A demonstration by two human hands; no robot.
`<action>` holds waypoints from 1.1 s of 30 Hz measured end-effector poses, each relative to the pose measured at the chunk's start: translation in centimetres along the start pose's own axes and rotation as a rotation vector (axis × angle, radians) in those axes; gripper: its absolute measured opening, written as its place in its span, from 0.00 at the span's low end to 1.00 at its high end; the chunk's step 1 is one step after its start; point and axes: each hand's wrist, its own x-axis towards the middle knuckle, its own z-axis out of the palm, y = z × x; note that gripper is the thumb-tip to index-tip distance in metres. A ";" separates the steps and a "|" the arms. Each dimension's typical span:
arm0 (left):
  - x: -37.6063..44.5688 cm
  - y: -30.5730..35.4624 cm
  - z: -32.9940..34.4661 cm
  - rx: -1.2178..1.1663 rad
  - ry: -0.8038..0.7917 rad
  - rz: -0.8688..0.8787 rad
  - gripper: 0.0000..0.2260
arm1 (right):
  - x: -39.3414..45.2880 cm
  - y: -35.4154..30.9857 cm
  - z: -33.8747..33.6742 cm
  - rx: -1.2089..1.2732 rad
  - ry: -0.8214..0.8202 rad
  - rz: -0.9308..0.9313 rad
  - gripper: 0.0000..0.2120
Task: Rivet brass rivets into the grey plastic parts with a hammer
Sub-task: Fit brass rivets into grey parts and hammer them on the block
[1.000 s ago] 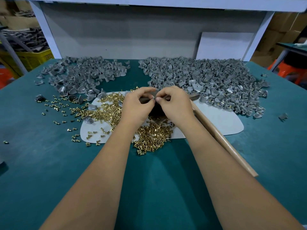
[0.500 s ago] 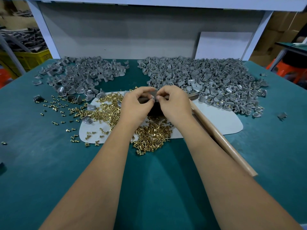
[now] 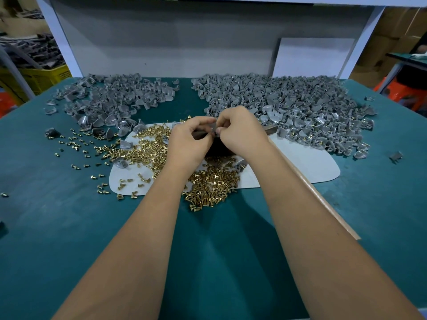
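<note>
Both hands meet at the centre of the frame over a dark block [image 3: 219,147]. The left hand [image 3: 188,144] and the right hand [image 3: 242,132] have their fingers curled in tight, tips pinched together on a small grey plastic part [image 3: 213,131]; it is too hidden to tell its shape or whether a rivet sits in it.

Below and to the left of the hands lies a loose heap of brass rivets [image 3: 147,153], shiny, short and flat-headed, spilling over a pale, smooth, rounded mat [image 3: 307,162] and scattering onto the matte teal table [image 3: 57,227].

Two mounds of grey plastic parts, curved and shell-like with a dull sheen, fill the upper part of the frame: a smaller one at upper left [image 3: 115,98] and a larger one at upper right [image 3: 300,107].

The hammer lies on the table, its long pale wooden handle [image 3: 323,202] running from under the right hand down towards the lower right.
</note>
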 end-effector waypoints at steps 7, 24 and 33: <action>0.0 0.1 0.1 0.012 0.009 0.012 0.13 | -0.4 0.3 0.8 0.112 0.053 0.024 0.08; 0.2 -0.1 -0.8 -0.013 -0.015 0.000 0.13 | -0.9 1.5 1.1 0.530 0.114 0.089 0.08; 0.3 -0.1 -0.8 -0.020 -0.032 0.005 0.13 | -1.1 1.0 1.8 0.372 0.164 0.052 0.02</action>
